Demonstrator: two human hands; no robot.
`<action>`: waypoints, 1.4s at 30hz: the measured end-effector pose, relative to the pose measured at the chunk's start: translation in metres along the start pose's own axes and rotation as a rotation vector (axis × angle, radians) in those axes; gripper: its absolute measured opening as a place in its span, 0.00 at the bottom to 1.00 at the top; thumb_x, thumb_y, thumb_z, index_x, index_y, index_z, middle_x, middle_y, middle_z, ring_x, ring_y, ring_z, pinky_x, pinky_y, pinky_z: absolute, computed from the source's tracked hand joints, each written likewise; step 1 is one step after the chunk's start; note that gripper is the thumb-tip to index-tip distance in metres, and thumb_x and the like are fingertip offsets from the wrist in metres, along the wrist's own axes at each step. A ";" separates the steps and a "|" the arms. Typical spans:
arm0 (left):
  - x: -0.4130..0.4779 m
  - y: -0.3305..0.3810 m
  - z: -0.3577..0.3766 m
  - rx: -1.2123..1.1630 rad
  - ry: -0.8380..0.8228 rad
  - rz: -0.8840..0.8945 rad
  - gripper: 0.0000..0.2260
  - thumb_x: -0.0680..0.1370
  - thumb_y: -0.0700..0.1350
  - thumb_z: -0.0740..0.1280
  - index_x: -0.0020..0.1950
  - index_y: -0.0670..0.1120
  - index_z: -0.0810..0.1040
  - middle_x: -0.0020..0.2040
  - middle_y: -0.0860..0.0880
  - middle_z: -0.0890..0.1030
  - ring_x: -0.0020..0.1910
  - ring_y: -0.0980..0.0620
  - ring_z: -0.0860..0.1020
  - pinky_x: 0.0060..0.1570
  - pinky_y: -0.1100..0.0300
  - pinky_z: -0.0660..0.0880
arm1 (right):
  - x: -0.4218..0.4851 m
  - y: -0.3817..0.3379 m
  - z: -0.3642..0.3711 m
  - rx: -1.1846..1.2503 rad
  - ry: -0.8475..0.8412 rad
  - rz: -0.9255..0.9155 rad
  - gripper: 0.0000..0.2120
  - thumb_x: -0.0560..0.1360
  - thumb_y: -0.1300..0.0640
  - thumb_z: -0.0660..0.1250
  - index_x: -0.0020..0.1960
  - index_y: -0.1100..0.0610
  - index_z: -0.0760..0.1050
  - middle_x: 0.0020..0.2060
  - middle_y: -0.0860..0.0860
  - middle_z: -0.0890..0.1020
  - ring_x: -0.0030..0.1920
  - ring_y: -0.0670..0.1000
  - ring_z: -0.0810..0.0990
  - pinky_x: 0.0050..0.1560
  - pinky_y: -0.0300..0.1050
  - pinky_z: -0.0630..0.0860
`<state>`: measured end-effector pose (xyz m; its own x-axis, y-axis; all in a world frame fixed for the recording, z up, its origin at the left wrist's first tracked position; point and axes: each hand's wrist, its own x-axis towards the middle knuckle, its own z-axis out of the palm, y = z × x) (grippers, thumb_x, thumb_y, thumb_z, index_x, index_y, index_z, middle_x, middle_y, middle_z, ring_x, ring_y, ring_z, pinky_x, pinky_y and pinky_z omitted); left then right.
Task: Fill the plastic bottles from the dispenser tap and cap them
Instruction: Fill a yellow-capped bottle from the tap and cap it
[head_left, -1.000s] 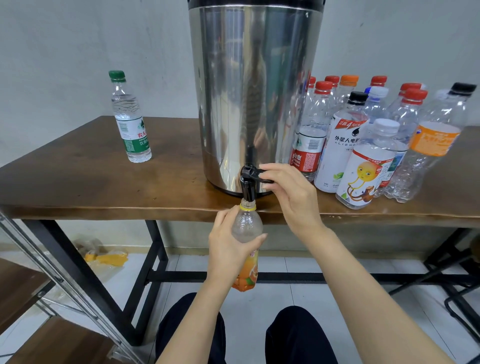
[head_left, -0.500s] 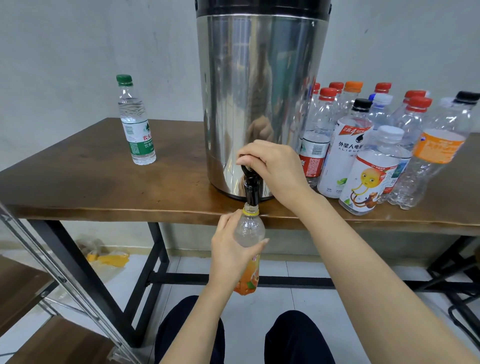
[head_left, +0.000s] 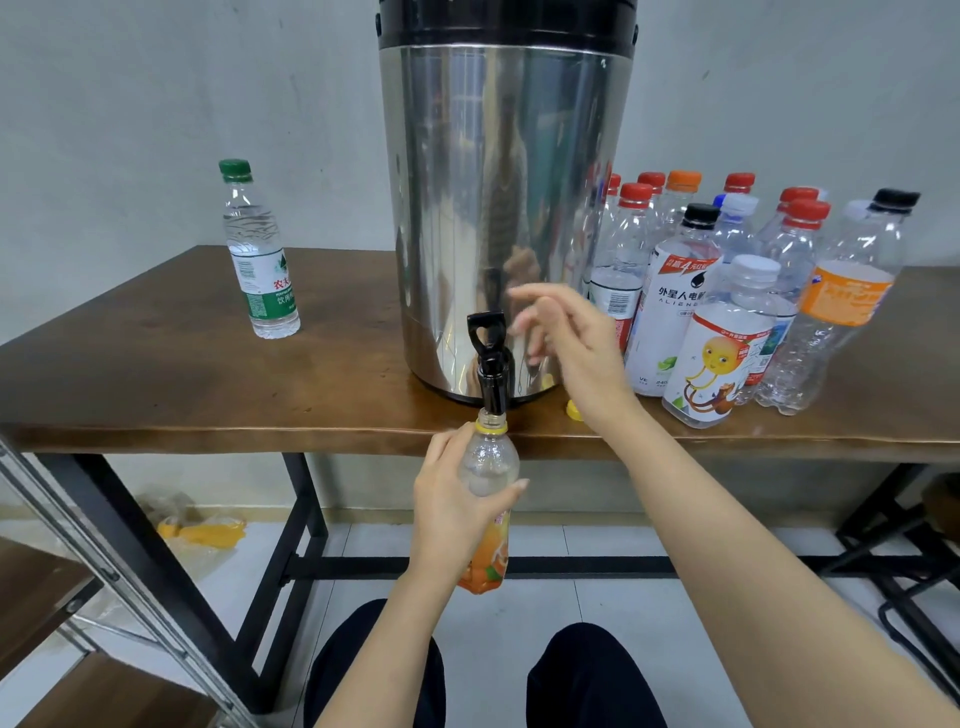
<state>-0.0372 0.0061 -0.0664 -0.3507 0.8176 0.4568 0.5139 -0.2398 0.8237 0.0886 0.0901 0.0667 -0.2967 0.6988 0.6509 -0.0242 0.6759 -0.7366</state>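
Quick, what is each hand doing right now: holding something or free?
Left hand: grips the orange-label bottle under the tap.
Right hand: open, fingers spread beside the tap, holding nothing.

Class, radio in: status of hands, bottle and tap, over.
Left hand grips bottle under tap. Right hand open, off lever. Yellow cap on table. Nothing blocking.

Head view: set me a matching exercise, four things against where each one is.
1 green-capped bottle
2 orange-labelled bottle
3 yellow cap
4 right hand

A under the tap, gripped by the left hand
B on the table near the dispenser
C standing alone left of the dispenser
D open in the air beside the tap

Pairs: 1-C, 2-A, 3-B, 4-D
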 end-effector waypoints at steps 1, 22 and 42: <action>0.000 0.000 0.000 0.004 0.002 0.000 0.32 0.65 0.48 0.82 0.66 0.50 0.76 0.55 0.57 0.74 0.56 0.69 0.72 0.51 0.78 0.68 | -0.004 0.005 -0.008 0.026 0.086 0.035 0.10 0.83 0.61 0.59 0.54 0.52 0.79 0.37 0.50 0.80 0.33 0.46 0.74 0.34 0.37 0.74; -0.012 0.005 -0.011 0.006 -0.025 -0.027 0.32 0.64 0.49 0.82 0.65 0.55 0.74 0.62 0.57 0.75 0.59 0.64 0.73 0.55 0.80 0.66 | -0.047 0.063 -0.046 -0.912 -0.337 0.366 0.12 0.78 0.57 0.67 0.62 0.53 0.78 0.55 0.53 0.77 0.58 0.55 0.72 0.57 0.48 0.69; -0.012 0.027 -0.082 -0.013 0.096 0.008 0.38 0.60 0.50 0.83 0.66 0.61 0.71 0.58 0.59 0.78 0.58 0.61 0.76 0.56 0.64 0.75 | 0.002 -0.077 0.040 -0.490 -0.709 -0.086 0.13 0.75 0.63 0.71 0.58 0.53 0.81 0.51 0.44 0.76 0.52 0.46 0.77 0.55 0.42 0.76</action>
<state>-0.0834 -0.0531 -0.0224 -0.4203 0.7619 0.4929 0.5066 -0.2537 0.8240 0.0516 0.0296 0.1171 -0.8422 0.4396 0.3123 0.2919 0.8586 -0.4214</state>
